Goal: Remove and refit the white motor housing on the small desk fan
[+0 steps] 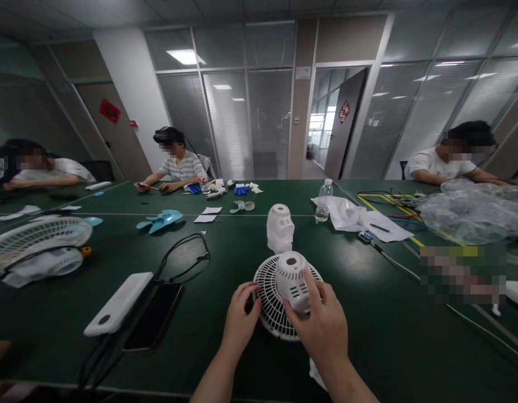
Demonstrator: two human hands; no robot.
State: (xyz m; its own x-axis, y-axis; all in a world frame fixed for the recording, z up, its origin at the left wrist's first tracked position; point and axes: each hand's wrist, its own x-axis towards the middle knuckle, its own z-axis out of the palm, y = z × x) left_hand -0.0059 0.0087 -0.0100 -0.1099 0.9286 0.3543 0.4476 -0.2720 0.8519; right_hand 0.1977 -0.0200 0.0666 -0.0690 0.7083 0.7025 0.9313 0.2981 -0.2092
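A white fan grille lies on the green table in front of me. A white vented motor housing sits on top of it. My right hand is closed around the housing from the near side. My left hand grips the grille's left rim with curled fingers. A second white housing part stands upright just behind the grille.
A white power bank, a black phone and a black cable lie at left. Farther left sits another fan grille; blue fan blades and a water bottle lie beyond. Three other people sit around the table. Crumpled plastic wrap is at right.
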